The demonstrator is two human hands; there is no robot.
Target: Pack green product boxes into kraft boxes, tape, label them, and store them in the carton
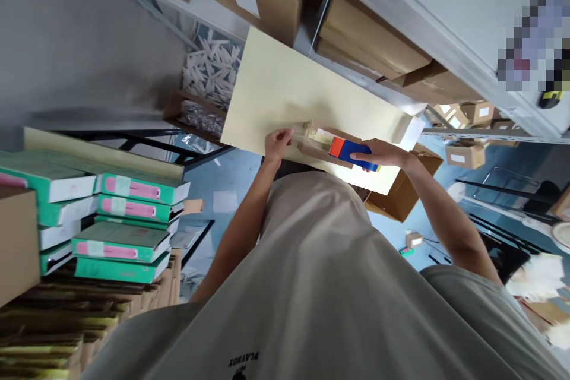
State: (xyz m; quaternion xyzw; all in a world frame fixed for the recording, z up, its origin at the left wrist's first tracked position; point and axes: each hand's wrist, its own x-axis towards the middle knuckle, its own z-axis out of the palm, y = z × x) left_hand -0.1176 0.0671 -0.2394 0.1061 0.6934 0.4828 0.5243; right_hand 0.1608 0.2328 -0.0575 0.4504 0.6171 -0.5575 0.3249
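Note:
On the cream tabletop (276, 89) lies a small, long cardboard box (307, 145), close to my body. My right hand (378, 153) is wrapped round a blue and orange tape dispenser (354, 151), held over the box's right part. Clear tape (320, 135) runs shiny over the box's left part. Just left of the box, my left hand (279, 142) is closed in a pinch on what looks like the tape's loose end; the strip there is faint and see-through.
Large cardboard boxes (374, 29) line the shelf behind the table. Stacked green and white boxes (127, 243) stand at my left. A bin of white pieces (211, 68) sits beyond the table's left edge. An open carton (403, 190) stands below its right end.

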